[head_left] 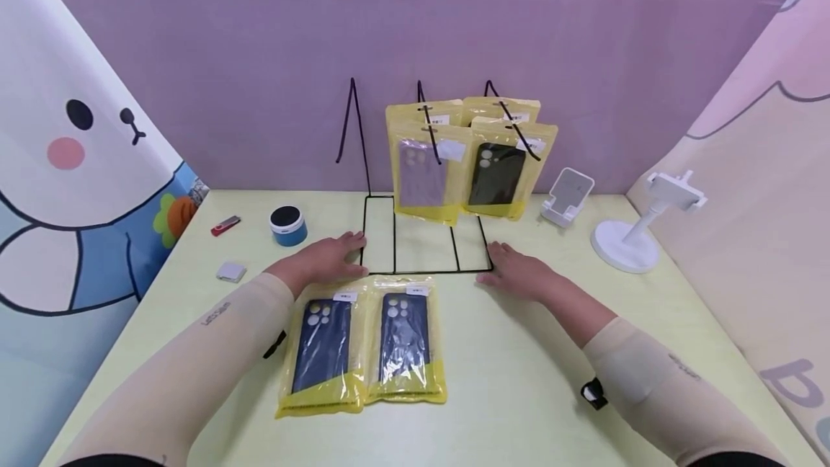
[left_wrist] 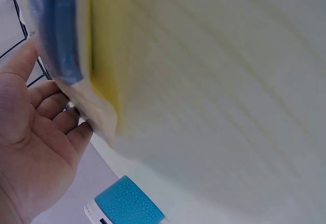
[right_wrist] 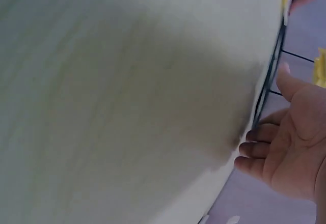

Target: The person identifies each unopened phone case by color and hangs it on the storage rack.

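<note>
A black wire display rack (head_left: 423,272) stands on the table, with three prongs rising at its back. My left hand (head_left: 327,259) touches the left side of its base, thumb toward the front corner. On the opposite side, my right hand (head_left: 521,272) rests against the base's right front corner, its fingers extended and slightly bent in the right wrist view. Several yellow-edged pouches hang from the middle and right prongs, among them a purple phone case (head_left: 421,175) and a black phone case (head_left: 496,175). Two pouches with dark blue phone cases (head_left: 324,344) lie flat before the rack.
Left of the rack are a blue round speaker (head_left: 288,229), a red USB stick (head_left: 225,225) and a small white square item (head_left: 230,272). To the right stand a white folding phone stand (head_left: 567,197) and a white round-based phone holder (head_left: 625,245). A purple backdrop (head_left: 259,56) rises behind.
</note>
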Demonstrator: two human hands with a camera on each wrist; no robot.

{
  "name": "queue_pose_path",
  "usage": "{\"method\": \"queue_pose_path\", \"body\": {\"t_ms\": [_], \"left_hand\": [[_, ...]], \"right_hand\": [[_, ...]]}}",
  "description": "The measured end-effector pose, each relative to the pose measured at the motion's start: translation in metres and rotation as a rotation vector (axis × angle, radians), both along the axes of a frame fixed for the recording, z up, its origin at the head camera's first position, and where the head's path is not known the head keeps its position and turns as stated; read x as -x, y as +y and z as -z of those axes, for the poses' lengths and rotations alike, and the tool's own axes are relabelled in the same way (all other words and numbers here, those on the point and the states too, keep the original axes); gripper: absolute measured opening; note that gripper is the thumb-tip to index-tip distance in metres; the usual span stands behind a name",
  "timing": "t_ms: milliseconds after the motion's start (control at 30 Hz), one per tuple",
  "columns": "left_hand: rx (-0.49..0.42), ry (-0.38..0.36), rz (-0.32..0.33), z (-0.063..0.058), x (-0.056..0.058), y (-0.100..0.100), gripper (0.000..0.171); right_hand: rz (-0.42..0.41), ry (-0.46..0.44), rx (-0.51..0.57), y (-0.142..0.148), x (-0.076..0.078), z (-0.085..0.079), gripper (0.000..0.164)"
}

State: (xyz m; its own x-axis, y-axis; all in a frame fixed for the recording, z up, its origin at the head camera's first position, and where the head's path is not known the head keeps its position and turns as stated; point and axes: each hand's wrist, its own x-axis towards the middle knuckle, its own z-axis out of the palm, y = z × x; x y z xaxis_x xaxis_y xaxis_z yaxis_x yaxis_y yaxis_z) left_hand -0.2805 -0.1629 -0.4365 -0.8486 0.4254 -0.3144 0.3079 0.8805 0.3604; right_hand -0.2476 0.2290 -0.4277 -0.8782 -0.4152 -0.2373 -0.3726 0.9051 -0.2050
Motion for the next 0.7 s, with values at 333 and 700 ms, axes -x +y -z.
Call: {"method": "queue_pose_path", "body": {"t_ms": [333,700], "left_hand": [[-0.001,0.016,0.002,-0.0009,-0.0001,-0.0031,0.083],[0.022,0.037,0.024,-0.0054,-0.0027,-0.0012,0.080]], "right_hand": [[0.006,0.148,-0.139,-0.0100,0.0056,0.0038,0.054],[-0.019,0.159,-0.141,-0.0074,0.0081,0.0028,0.051]]}}
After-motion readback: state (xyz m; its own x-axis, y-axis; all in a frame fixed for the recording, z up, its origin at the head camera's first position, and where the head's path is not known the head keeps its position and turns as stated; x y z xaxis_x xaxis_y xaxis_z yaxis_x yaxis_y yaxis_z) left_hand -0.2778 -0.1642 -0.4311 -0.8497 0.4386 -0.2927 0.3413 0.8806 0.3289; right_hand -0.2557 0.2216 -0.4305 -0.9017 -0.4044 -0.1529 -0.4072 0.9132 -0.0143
